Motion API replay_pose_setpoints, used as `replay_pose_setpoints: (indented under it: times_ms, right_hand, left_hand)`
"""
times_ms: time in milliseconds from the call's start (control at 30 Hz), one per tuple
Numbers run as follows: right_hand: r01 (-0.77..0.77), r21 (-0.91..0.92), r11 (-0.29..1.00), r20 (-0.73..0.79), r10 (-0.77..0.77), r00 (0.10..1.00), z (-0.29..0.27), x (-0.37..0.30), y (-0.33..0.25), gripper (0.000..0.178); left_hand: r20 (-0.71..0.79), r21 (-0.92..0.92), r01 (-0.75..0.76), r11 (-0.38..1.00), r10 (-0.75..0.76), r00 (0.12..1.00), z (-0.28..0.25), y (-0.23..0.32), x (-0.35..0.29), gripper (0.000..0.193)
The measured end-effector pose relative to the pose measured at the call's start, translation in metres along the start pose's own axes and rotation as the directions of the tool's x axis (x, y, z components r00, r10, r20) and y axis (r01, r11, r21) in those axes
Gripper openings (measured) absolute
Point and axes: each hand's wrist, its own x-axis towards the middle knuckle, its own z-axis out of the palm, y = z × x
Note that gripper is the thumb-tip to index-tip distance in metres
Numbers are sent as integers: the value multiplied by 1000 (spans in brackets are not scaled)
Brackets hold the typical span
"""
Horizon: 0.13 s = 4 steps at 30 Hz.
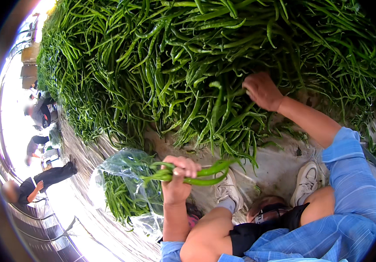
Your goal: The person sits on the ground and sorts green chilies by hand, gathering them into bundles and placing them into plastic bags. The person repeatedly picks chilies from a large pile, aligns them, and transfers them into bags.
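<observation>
My left hand (179, 177) is closed around a small bunch of long green chili peppers (214, 169), whose ends stick out on both sides of the fist. Just left of it stands a clear plastic bag (129, 163) with green chilies inside. A large heap of green chilies (153, 56) fills the far side. At the heap's near edge is my right hand (262, 91), its fingers curled in toward the peppers. Whether a pepper sits between those fingers is hidden. One chili (216, 102) shows blurred left of this hand.
My shoes (307, 181) rest on a pale ground sheet (258, 161) between me and the heap. Far left, several people are about, one in dark clothes (33, 185). Stacked cardboard boxes (29, 70) stand beyond them.
</observation>
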Motion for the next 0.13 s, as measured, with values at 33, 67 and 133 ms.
replay_pose_setpoints:
  times_ms: [33, 67, 133]
  right_hand:
    - [108, 123, 987, 5, -110, 994, -3, -2, -13, 43]
    - [182, 140, 973, -19, -181, 983, 0, 0, -23, 48]
    - [159, 93, 983, 68, -166, 984, 28, 11, -30, 66]
  left_hand:
    - [-46, -118, -10, 993, 4, 999, 0, 0, -5, 23]
    - [-33, -166, 27, 986, -33, 999, 0, -1, -6, 27]
    - [-24, -192, 108, 975, -115, 993, 1, -9, 0, 40]
